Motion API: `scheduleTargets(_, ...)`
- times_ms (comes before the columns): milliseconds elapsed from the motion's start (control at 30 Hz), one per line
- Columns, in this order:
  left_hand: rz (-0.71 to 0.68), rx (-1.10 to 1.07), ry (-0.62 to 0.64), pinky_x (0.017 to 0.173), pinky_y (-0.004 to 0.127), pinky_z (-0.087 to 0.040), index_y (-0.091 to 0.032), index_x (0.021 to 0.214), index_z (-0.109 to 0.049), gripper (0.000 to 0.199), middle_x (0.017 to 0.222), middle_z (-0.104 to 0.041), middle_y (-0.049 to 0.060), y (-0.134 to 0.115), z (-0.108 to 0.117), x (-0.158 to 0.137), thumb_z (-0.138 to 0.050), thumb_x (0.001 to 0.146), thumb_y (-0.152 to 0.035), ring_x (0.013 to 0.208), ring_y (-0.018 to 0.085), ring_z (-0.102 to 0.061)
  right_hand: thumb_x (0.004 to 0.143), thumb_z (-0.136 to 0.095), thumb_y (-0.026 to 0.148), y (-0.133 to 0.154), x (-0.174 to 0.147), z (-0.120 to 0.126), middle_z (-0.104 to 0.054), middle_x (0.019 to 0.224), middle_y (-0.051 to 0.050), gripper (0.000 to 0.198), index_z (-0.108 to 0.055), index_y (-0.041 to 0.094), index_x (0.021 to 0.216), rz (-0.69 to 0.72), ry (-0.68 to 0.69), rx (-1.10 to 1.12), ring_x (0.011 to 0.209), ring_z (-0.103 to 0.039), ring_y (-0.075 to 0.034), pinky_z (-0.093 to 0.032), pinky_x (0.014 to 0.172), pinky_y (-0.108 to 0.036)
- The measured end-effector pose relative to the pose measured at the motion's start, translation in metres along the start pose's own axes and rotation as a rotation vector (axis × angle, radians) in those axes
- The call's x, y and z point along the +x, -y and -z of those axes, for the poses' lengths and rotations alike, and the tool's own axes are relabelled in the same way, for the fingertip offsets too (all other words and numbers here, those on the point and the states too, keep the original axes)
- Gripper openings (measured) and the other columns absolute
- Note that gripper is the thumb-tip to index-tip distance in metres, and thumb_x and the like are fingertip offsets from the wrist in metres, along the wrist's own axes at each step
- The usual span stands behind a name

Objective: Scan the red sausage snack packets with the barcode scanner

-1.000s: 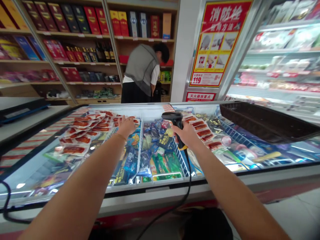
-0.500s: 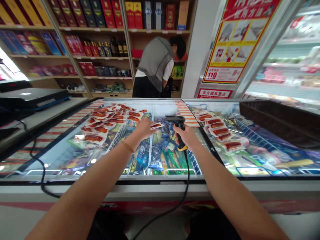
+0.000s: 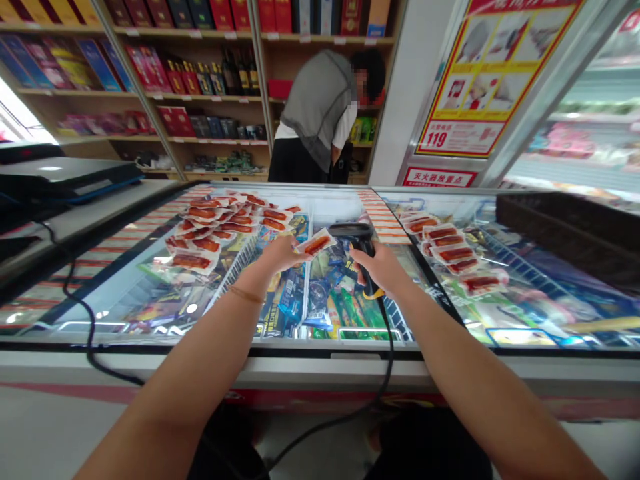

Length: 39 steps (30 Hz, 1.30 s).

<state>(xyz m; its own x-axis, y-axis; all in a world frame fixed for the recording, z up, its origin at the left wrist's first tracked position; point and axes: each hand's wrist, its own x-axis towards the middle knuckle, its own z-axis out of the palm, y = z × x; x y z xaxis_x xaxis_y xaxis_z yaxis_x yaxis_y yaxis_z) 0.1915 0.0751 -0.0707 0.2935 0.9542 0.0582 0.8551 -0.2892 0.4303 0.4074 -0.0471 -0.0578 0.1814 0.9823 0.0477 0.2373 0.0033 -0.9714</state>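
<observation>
My left hand point(image 3: 279, 257) is closed on the edge of a small clear packet of red-brown sausage point(image 3: 317, 245), its flat side turned up. In my right hand point(image 3: 379, 267) is a black barcode scanner point(image 3: 351, 231) with a yellow-tipped grip, its head close to the packet on the right. A black cable point(image 3: 389, 347) runs down from the scanner's grip. Left of my left hand, a pile of similar sausage packets point(image 3: 203, 230) lies on the freezer's glass top. Several more sausage packets point(image 3: 453, 252) lie in a row to the right of my right hand.
Beneath the glass of the chest freezer point(image 3: 295, 363) are bagged frozen goods in wire baskets. A dark brown tray point(image 3: 565, 233) stands at right, and a black device point(image 3: 70, 183) at left. Behind the freezer, a person point(image 3: 317, 113) bends before shelves point(image 3: 200, 98) of boxes and bottles.
The packet in my left hand has tilted, so more of its flat face shows beside the scanner. The whole view has shifted slightly. The scanner stays in my right hand.
</observation>
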Motion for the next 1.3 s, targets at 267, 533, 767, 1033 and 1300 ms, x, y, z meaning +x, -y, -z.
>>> scheduleTargets(267,-0.001,-0.300,-0.098,0.063,0.025,-0.045,-0.018,0.076,-0.061,0.007,0.074,-0.070,0.003,-0.008,-0.002,0.000,-0.067,0.073,-0.019,0.072,0.018,-0.066,0.082,-0.064,0.034,-0.004,-0.001,-0.001,-0.057,0.061,0.005,0.019,-0.049,0.022,0.085,0.008,0.024,-0.008,0.037,-0.054,-0.012,-0.043,0.038,-0.024)
scheduleTargets(533,0.196,-0.978,-0.087,0.069,0.030,-0.057,-0.017,0.068,-0.051,0.021,0.062,-0.060,-0.003,-0.013,-0.006,0.000,-0.069,0.071,-0.007,0.064,0.014,-0.064,0.081,-0.065,0.035,-0.005,-0.002,-0.003,-0.057,0.061,0.005,0.019,-0.051,0.023,0.084,-0.021,0.018,-0.020,0.037,-0.053,-0.012,-0.043,0.038,-0.024)
scheduleTargets(767,0.243,-1.019,-0.117,0.070,0.032,-0.059,-0.015,0.062,-0.054,0.022,0.056,-0.058,-0.004,-0.012,-0.003,0.000,-0.071,0.068,-0.002,0.061,0.013,-0.063,0.080,-0.065,0.036,-0.005,-0.001,-0.004,-0.057,0.061,0.004,0.020,-0.050,0.023,0.084,-0.025,0.028,-0.041,0.038,-0.054,-0.012,-0.043,0.039,-0.024)
scheduleTargets(1033,0.262,-1.141,-0.123,0.070,0.029,-0.060,-0.015,0.058,-0.054,0.026,0.054,-0.058,-0.004,-0.008,-0.010,0.006,-0.073,0.063,0.002,0.059,0.013,-0.065,0.080,-0.065,0.036,-0.006,-0.002,-0.004,-0.058,0.061,0.004,0.020,-0.051,0.023,0.085,-0.019,0.020,-0.059,0.038,-0.055,-0.013,-0.044,0.038,-0.025)
scheduleTargets(1300,0.235,-1.094,-0.168,0.065,0.030,-0.059,-0.015,0.062,-0.056,0.021,0.059,-0.059,-0.002,-0.009,-0.010,0.004,-0.072,0.072,-0.008,0.057,0.011,-0.060,0.080,-0.064,0.036,-0.001,-0.006,-0.005,-0.058,0.062,0.004,0.019,-0.052,0.023,0.087,0.017,0.012,-0.050,0.039,-0.054,-0.013,-0.044,0.039,-0.025)
